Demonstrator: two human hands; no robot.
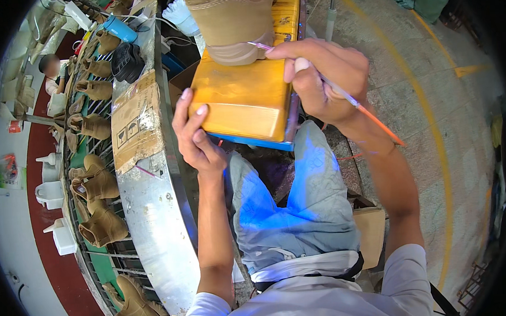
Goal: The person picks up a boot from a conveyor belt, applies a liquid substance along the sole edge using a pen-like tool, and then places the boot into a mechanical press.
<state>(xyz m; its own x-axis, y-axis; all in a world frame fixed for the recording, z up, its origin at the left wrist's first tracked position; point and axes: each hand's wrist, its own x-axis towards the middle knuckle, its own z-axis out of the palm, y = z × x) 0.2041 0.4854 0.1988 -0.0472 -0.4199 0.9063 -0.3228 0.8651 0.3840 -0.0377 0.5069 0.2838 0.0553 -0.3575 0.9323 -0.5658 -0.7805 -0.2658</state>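
Note:
A tan boot [233,26] stands on a glossy yellow padded block [244,90] in front of me, its top cut off by the upper edge of the picture. My right hand [331,78] pinches a slim pen-like tool [370,118] with a pale shaft and orange rear end. The tool's thin tip is at the pale band low on the boot's side; whether it touches cannot be made out. My left hand [198,140] rests on the block's left edge, fingers bent and apart, holding nothing.
On my left runs a metal bench edge [148,219] with a cardboard sheet [138,120] and a pink stick [148,172]. Beyond it, a rack carries several tan boots [102,224], a black sole [127,62] and a blue cup [120,29]. Another person [53,76] is farther off.

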